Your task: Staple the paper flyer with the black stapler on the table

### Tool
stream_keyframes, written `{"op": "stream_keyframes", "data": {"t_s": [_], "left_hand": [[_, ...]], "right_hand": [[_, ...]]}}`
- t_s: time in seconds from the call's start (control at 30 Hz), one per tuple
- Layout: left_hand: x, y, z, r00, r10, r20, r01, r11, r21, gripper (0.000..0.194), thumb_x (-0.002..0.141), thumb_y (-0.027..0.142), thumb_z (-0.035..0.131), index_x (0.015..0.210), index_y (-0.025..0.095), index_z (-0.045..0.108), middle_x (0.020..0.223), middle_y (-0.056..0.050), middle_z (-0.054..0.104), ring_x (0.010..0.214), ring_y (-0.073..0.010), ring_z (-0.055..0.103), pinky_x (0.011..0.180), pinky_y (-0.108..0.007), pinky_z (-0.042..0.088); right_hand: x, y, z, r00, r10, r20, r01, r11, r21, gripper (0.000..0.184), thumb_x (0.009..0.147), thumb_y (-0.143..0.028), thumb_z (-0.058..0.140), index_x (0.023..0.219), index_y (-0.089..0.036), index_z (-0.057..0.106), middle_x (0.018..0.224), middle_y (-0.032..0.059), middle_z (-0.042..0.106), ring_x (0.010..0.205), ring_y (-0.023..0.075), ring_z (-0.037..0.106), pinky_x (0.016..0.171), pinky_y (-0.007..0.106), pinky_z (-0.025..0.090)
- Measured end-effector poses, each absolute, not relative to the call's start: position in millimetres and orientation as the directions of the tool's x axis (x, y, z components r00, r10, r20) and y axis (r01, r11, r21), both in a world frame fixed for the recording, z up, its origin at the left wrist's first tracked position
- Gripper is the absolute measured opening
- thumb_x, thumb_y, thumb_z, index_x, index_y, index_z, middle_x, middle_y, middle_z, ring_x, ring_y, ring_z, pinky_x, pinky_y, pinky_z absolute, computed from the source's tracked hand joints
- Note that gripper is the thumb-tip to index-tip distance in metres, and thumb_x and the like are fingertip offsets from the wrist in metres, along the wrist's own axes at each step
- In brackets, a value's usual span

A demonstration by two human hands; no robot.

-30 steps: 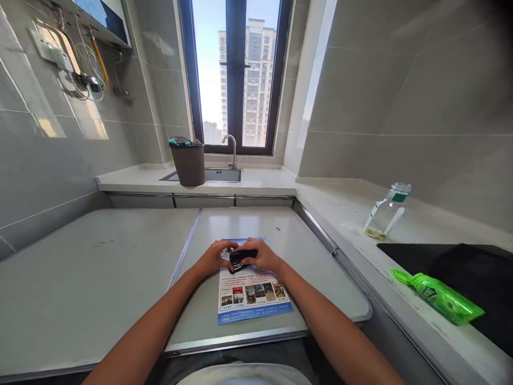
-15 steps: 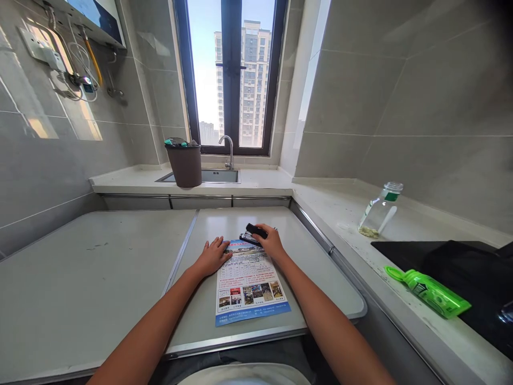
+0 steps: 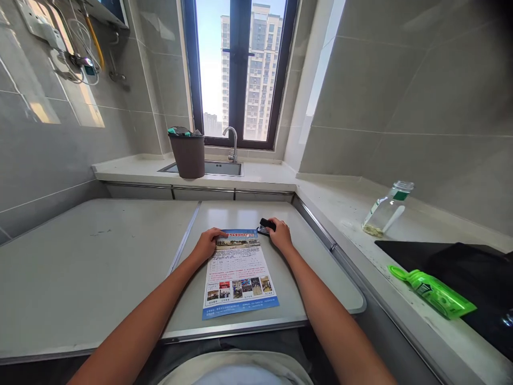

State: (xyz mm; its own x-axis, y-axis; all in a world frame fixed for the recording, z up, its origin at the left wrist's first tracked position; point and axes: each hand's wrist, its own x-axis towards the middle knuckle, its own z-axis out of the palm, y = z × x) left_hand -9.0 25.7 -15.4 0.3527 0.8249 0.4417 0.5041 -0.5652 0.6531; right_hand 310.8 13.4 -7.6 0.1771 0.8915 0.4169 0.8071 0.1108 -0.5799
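Observation:
A printed flyer (image 3: 236, 267) with blue borders, red lettering and small photos lies on the grey-white table. At its upper left corner is my left hand (image 3: 207, 244), fingers closed on the paper's edge. My right hand (image 3: 281, 234) grips a black stapler (image 3: 266, 226) just beyond the flyer's upper right corner. The stapler's jaw points left, and its rear part is hidden by the fingers. A small gap shows between the stapler and the paper.
A brown bin (image 3: 187, 155) stands by the sink (image 3: 223, 168) under the window. On the right counter (image 3: 340, 214) are a glass bottle (image 3: 385, 211), a green squeeze bottle (image 3: 438, 293) and a black cloth (image 3: 460, 270). A metal strip (image 3: 185, 235) divides the table.
The flyer has shifted left with my left hand, whose fingers were spread on it before. My right hand has moved right with the stapler, off the paper's top edge.

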Motion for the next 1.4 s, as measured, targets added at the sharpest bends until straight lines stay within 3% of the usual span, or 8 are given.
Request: {"op": "stream_keyframes", "data": {"t_s": [0.2, 0.33, 0.47, 0.6, 0.87, 1.1, 1.4], "left_hand": [[-15.1, 27.5, -8.7, 0.221, 0.839, 0.497, 0.442, -0.541, 0.716, 0.034, 0.089, 0.021, 0.045, 0.099, 0.019, 0.078, 0.108, -0.009, 0.073, 0.102, -0.0244, 0.068, 0.093, -0.039, 0.053], [-16.7, 28.1, -7.4, 0.155, 0.847, 0.509, 0.433, -0.522, 0.735, 0.033, 0.088, 0.023, 0.046, 0.096, 0.019, 0.078, 0.108, -0.008, 0.073, 0.102, -0.0244, 0.067, 0.092, -0.037, 0.053], [-16.4, 27.2, -6.7, 0.138, 0.86, 0.491, 0.436, -0.498, 0.749, 0.032, 0.087, 0.023, 0.048, 0.093, 0.018, 0.079, 0.106, -0.008, 0.074, 0.099, -0.0255, 0.068, 0.093, -0.038, 0.053], [-14.7, 26.9, -7.0, 0.124, 0.878, 0.462, 0.451, -0.465, 0.762, 0.033, 0.085, 0.021, 0.048, 0.093, 0.019, 0.08, 0.105, -0.008, 0.075, 0.099, -0.0251, 0.068, 0.093, -0.037, 0.052], [-10.9, 24.8, -7.2, 0.111, 0.9, 0.422, 0.46, -0.423, 0.78, 0.033, 0.081, 0.017, 0.049, 0.092, 0.019, 0.08, 0.107, -0.007, 0.077, 0.099, -0.025, 0.068, 0.093, -0.036, 0.053], [-8.9, 22.6, -6.5, 0.105, 0.907, 0.408, 0.454, -0.408, 0.792, 0.033, 0.082, 0.017, 0.049, 0.092, 0.018, 0.081, 0.106, -0.007, 0.077, 0.1, -0.0244, 0.067, 0.096, -0.036, 0.053], [-7.4, 20.7, -5.9, 0.095, 0.916, 0.389, 0.441, -0.389, 0.809, 0.032, 0.079, 0.017, 0.052, 0.092, 0.018, 0.081, 0.105, -0.008, 0.078, 0.099, -0.0259, 0.067, 0.095, -0.037, 0.053]], "right_hand": [[311.4, 7.5, 0.3, 0.011, 0.925, 0.38, 0.834, 0.201, -0.514, 0.03, 0.085, -0.022, 0.065, 0.114, -0.028, 0.069, 0.114, 0.0031, 0.074, 0.106, 0.0237, 0.064, 0.092, 0.032, 0.043], [310.1, -1.4, 10.2, -0.117, 0.929, 0.35, 0.834, 0.283, -0.473, 0.02, 0.09, -0.031, 0.06, 0.106, -0.027, 0.072, 0.106, -0.0002, 0.076, 0.098, 0.0201, 0.065, 0.086, 0.027, 0.042], [303.4, -8.5, 16.1, -0.14, 0.936, 0.322, 0.853, 0.279, -0.441, 0.051, 0.104, -0.048, 0.033, 0.084, -0.021, 0.073, 0.081, -0.0007, 0.073, 0.079, 0.0176, 0.063, 0.076, 0.025, 0.04], [291.2, -13.4, 16.2, -0.141, 0.94, 0.31, 0.881, 0.262, -0.394, 0.058, 0.103, -0.057, 0.036, 0.071, -0.02, 0.069, 0.077, 0.0007, 0.071, 0.077, 0.0171, 0.061, 0.072, 0.024, 0.036], [271.9, -18.1, 14.4, -0.07, 0.947, 0.312, 0.932, 0.174, -0.318, 0.072, 0.106, -0.058, 0.021, 0.064, -0.021, 0.067, 0.073, 0.0051, 0.07, 0.073, 0.0178, 0.061, 0.065, 0.026, 0.031], [267.4, -19.3, 16.8, -0.074, 0.962, 0.264, 0.961, 0.14, -0.24, 0.053, 0.102, -0.04, 0.042, 0.063, -0.02, 0.071, 0.073, 0.0079, 0.073, 0.074, 0.0197, 0.063, 0.068, 0.028, 0.034], [261.2, -20.2, 15.2, -0.026, 0.964, 0.265, 0.977, 0.081, -0.198, 0.051, 0.102, -0.036, 0.039, 0.072, -0.02, 0.077, 0.081, 0.0118, 0.076, 0.082, 0.0233, 0.067, 0.078, 0.03, 0.039]]}}
